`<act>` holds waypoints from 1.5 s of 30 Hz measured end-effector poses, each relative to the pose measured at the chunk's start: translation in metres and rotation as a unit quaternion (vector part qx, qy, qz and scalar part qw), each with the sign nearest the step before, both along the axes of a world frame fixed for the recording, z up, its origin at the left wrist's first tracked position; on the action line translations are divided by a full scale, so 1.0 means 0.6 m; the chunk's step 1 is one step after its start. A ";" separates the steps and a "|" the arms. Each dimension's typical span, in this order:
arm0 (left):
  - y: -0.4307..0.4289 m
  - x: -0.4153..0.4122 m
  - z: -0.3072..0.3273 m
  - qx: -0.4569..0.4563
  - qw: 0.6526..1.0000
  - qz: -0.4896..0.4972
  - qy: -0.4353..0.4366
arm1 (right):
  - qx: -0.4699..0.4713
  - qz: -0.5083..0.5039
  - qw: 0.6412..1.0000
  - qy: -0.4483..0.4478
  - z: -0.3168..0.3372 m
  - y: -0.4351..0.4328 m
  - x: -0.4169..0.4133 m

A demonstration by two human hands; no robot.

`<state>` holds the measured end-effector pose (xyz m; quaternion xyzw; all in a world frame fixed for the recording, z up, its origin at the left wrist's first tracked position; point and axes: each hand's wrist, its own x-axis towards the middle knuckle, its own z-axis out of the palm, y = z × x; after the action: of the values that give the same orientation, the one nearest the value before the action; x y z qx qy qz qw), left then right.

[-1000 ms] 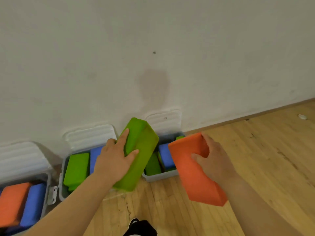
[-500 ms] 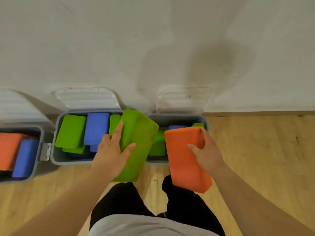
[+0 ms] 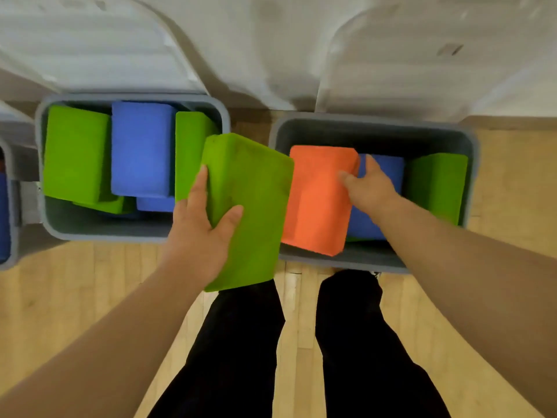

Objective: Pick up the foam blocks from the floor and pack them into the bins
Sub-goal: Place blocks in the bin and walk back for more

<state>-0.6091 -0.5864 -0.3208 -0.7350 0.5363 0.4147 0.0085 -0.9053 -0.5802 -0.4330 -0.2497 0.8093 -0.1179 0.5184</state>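
Two foam blocks are in hand. The orange block (image 3: 316,203) sits tilted inside the opening of the right bin (image 3: 373,128), its near corner close to the bin's front wall. It lies over a blue block (image 3: 388,168); whether it rests on that block cannot be told. The right hand (image 3: 369,190) grips it at its far right edge, thumb on the top face and fingers curled down the side.

The held green block (image 3: 253,203) is above the gap between the right bin and the middle bin (image 3: 120,233), overlapping both rims, with its near end over the wooden floor (image 3: 60,297). The left hand (image 3: 200,236) clasps it from the left, fingers along its long side and thumb pressed on its top face.

Against the right bin's right wall stands an upright green block (image 3: 437,185). The middle bin holds a wide green block (image 3: 75,152), a second blue block (image 3: 141,146) and a narrow green block (image 3: 187,146), lying on top of others. A third bin (image 3: 9,260) shows at the left edge. Two open lids (image 3: 90,40) lean against the wall behind. Black-trousered legs (image 3: 361,342) stand below.
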 end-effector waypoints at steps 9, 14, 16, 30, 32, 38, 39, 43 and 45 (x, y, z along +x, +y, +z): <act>-0.005 -0.041 -0.132 0.060 0.996 -0.009 0.062 | -0.032 0.043 0.981 -0.185 -0.035 0.094 0.082; -0.032 -0.096 -0.191 0.086 0.989 -0.014 0.120 | -0.054 0.073 0.993 -0.074 -0.024 0.110 0.074; -0.053 -0.119 -0.218 0.092 0.988 -0.044 0.118 | -0.052 0.074 0.996 -0.027 -0.036 0.096 0.053; -0.063 -0.084 -0.086 0.068 0.942 -0.308 -0.112 | 0.079 0.260 0.954 0.125 0.084 0.064 0.016; -0.070 -0.084 -0.019 0.046 0.935 -0.330 -0.121 | 0.092 0.273 0.947 0.140 0.156 0.063 0.014; -0.106 -0.097 0.316 -0.057 0.900 -0.413 -0.130 | 0.022 0.230 0.952 0.199 0.512 0.039 -0.002; -0.107 -0.095 0.361 -0.074 0.892 -0.425 -0.132 | 0.006 0.225 0.951 0.214 0.565 0.044 -0.003; -0.118 -0.093 0.493 -0.149 0.876 -0.437 -0.138 | -0.059 0.191 0.951 0.237 0.695 0.071 -0.020; -0.123 -0.101 0.531 -0.183 0.871 -0.430 -0.153 | -0.067 0.198 0.950 0.234 0.725 0.085 -0.038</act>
<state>-0.6696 -0.6601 -0.0024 -0.4746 0.8576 0.1468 0.1328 -0.9279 -0.5294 0.0021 -0.4593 0.8325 -0.0054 0.3099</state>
